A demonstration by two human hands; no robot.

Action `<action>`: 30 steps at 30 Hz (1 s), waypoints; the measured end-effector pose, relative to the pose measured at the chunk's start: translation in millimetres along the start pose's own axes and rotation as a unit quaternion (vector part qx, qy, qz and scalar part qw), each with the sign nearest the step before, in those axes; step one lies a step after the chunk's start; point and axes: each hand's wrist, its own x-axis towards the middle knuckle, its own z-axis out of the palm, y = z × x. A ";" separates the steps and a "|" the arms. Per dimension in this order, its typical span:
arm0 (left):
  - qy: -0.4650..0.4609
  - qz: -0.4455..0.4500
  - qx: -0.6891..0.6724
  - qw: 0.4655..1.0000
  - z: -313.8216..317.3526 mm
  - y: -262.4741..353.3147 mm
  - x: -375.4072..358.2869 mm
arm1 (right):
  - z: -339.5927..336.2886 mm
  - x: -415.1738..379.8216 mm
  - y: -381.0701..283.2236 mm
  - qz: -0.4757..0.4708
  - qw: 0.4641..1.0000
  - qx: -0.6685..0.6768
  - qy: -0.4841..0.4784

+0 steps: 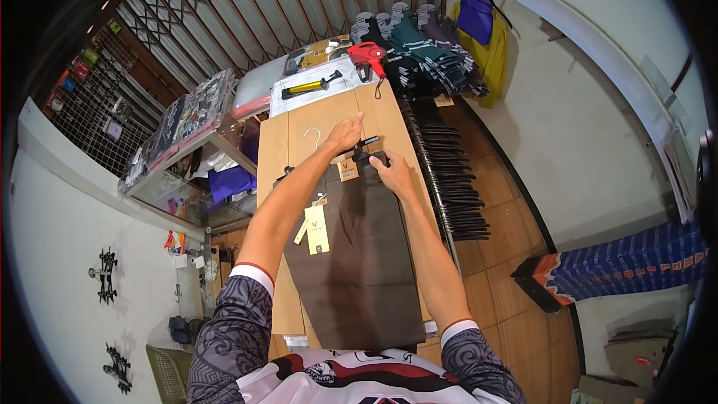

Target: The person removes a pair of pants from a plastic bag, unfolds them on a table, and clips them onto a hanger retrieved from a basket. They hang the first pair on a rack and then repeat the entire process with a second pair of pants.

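Observation:
Dark brown trousers [351, 254] lie on the wooden table [277, 138], their waist at the far end. A yellow tag [317, 229] and a tan label [348, 170] show on them. A hanger with a pale metal hook [312, 135] and black clips [369, 141] is at the waistband. My left hand [346, 135] is closed near the right-hand clip; what its fingers hold is too small to name. With thumb and fingers, my right hand [393, 173] grips the trousers at the right corner of the waistband.
A red tape dispenser [368, 57] and a yellow-black tool [310, 87] lie at the table's far end. On the right stands a rail of black hangers [449, 179] with folded garments [430, 49] beyond. A glass case [187, 172] stands left; a blue roll [628, 265] lies right.

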 end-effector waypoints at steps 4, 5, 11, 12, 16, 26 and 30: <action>0.078 -0.021 -0.011 0.997 0.3 -3.8 7.7 | -1.8 0.0 4.2 -0.016 1.000 -0.015 -0.008; 0.095 -0.021 -0.011 0.995 0.1 -4.3 8.9 | -2.3 0.4 5.1 -0.017 1.000 -0.016 -0.012; 0.136 -0.024 -0.007 0.990 -7.5 4.3 4.0 | 0.5 4.0 16.9 -0.018 0.999 0.040 -0.029; 0.132 -0.020 -0.006 0.991 -7.0 5.2 2.5 | -0.6 2.9 12.3 -0.016 0.998 0.043 -0.032; 0.125 0.004 0.007 0.992 1.9 10.1 -11.4 | -5.0 -1.8 0.1 0.011 1.000 -0.002 -0.012; 0.153 -0.017 0.028 0.988 16.9 26.0 -44.1 | -1.7 -1.9 1.4 -0.025 0.999 -0.008 0.030; 0.122 -0.008 -0.022 0.992 16.8 19.9 -58.2 | -2.1 -3.0 -3.4 -0.006 1.000 0.007 0.020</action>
